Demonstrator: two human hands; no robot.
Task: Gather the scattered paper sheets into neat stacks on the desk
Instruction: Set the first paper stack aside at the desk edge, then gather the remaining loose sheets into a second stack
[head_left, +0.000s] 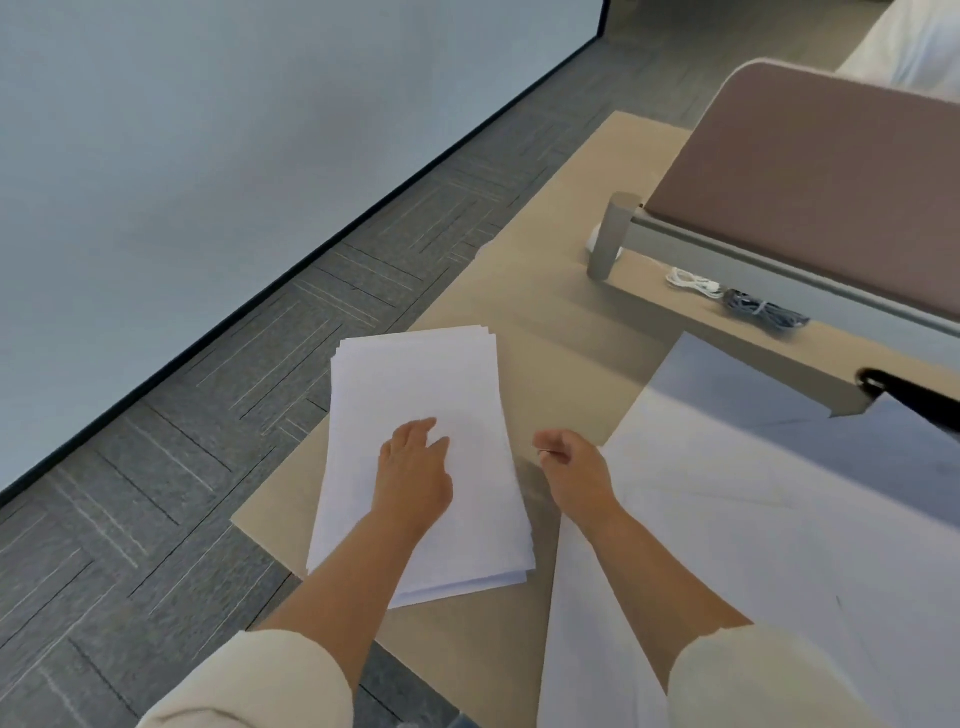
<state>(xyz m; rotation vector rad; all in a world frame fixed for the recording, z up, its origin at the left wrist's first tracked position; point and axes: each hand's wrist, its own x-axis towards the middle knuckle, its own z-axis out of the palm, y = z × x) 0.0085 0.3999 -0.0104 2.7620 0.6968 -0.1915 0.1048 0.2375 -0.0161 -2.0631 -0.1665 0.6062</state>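
My left hand rests with relaxed fingers on the paper stack near the left edge of the desk, pinning it so the sheets stay squared. Just beside the stack, my right hand is curled, pinching a thin object I cannot identify. Loose sheets lie further right, probably next to gather.

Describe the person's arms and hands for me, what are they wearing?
Both are bare: the left hand and the right hand show no gloves, rings or watch. The forearms are uncovered too. Each arm has a loose, plain cream sleeve, the left sleeve and the right sleeve, ending near the elbow.
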